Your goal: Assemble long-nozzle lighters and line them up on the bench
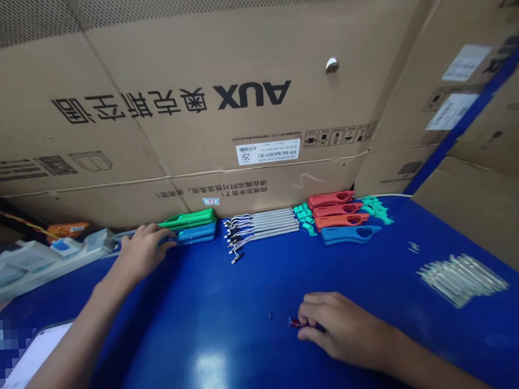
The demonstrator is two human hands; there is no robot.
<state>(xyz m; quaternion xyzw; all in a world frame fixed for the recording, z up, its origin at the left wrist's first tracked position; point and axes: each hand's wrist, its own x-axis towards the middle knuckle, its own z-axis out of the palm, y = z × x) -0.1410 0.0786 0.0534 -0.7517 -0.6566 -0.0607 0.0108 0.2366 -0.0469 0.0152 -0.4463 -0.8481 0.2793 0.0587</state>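
My left hand [146, 250] is at the back left of the blue table, its fingers closed round the near end of a blue long-necked lighter [196, 233]. Just behind it lie green lighters [189, 218] of the same kind. My right hand [336, 325] rests low over the table at front centre, pinching a short dark-red rod [294, 322] with a pale, shiny end; the rest of it is hidden in the fingers. A tiny dark piece, seemingly a screw [270, 316], lies just left of that rod.
Silver tubes with wires [274, 224], small green parts [304, 216], red lighter handles [336, 209] and a blue handle [348, 234] line the back. Thin pale rods [464, 279] lie at right. A power strip [63, 260] and a phone [37, 357] are at left. Cardboard [187, 134] walls the back.
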